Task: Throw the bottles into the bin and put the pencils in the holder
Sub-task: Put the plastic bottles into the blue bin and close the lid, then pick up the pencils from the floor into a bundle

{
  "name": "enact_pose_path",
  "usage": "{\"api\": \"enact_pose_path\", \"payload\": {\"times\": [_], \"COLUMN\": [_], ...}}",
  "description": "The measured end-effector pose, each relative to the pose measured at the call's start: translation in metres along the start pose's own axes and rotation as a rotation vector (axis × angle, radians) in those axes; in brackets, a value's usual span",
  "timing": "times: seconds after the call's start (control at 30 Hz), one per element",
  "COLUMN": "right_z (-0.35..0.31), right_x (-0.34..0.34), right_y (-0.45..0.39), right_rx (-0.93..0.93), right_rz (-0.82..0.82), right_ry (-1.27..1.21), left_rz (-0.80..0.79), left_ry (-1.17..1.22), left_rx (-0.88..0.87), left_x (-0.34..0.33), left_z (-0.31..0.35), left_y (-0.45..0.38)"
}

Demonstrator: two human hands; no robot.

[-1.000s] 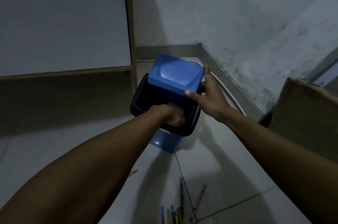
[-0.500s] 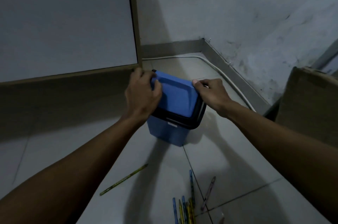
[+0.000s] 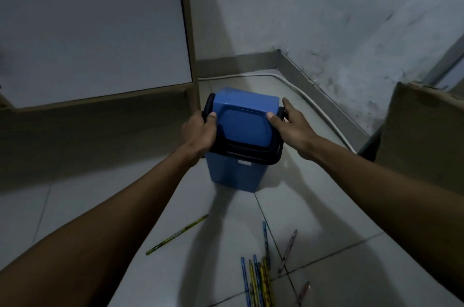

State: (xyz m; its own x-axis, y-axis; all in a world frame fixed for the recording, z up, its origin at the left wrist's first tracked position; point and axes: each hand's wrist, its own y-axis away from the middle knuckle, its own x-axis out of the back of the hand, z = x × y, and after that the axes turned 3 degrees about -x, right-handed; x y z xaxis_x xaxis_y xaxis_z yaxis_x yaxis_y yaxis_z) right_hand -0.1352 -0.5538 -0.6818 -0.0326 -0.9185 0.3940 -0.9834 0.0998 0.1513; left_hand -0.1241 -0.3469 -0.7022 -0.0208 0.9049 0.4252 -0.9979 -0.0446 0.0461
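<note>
Bin [image 3: 236, 173], head view: blue body, black rim frame, blue swing lid [image 3: 244, 116] lying closed on top. It stands upright on the tiled floor [image 3: 301, 206], near the room corner and just in front of the foot of a pale cabinet panel [image 3: 93, 25].

My left hand [image 3: 199, 134]: curled round the left side of the black rim, thumb pressed on the lid's near-left corner, fingers wrapped out of sight behind the frame. It grips the bin.

My right hand [image 3: 292, 124]: laid against the right side of the rim, thumb tip on the lid's near-right corner, the other fingers stretched flat along the frame's outer edge rather than curled. Touching, not closed round anything.

Pencils [image 3: 258, 279]: a loose bundle of blue and yellow ones on the floor at the bottom edge, well clear of the bin. One yellow-green pencil [image 3: 177, 234] lies alone to the left, slanted. Two pinkish ones [image 3: 288, 251] lie to the right of the bundle.

Cable [image 3: 296, 88]: white, running along the skirting behind the bin.

Cardboard box [image 3: 424, 136]: brown, at the right edge.
</note>
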Motion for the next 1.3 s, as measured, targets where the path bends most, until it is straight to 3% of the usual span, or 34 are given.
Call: {"api": "enact_pose_path", "payload": {"times": [0.2,0.37,0.43,0.57,0.73,1.0,1.17,1.3], "right_z": [0.019,0.057,0.077,0.114,0.144,0.168,0.177,0.181], "right_x": [-0.006,-0.031,-0.046,-0.071,-0.104,-0.15,-0.135,-0.109], "right_y": [0.006,0.036,0.054,0.072,0.071,0.081,0.084,0.082], "right_rx": [-0.076,-0.194,-0.227,-0.34,-0.413,-0.341,-0.297,-0.296], "right_rz": [0.051,0.265,0.211,-0.068,-0.358,-0.516,-0.522,-0.486], "right_ry": [-0.086,-0.137,-0.138,0.048,0.255,0.291,0.338,0.394], "left_rz": [-0.049,0.131,0.196,0.209,0.074,-0.099,-0.056,-0.122], "left_ry": [0.077,0.11,0.1,-0.013,-0.405,-1.007,-1.071,-0.742], "left_rx": [-0.02,-0.053,0.019,0.174,0.205,0.18,0.153,0.03], "left_x": [0.007,0.016,0.022,0.034,0.053,0.049,0.039,0.018], "left_z": [-0.003,-0.031,-0.059,-0.119,-0.187,-0.249,-0.264,-0.246], "left_y": [0.011,0.018,0.021,0.036,0.056,0.056,0.06,0.07]}}
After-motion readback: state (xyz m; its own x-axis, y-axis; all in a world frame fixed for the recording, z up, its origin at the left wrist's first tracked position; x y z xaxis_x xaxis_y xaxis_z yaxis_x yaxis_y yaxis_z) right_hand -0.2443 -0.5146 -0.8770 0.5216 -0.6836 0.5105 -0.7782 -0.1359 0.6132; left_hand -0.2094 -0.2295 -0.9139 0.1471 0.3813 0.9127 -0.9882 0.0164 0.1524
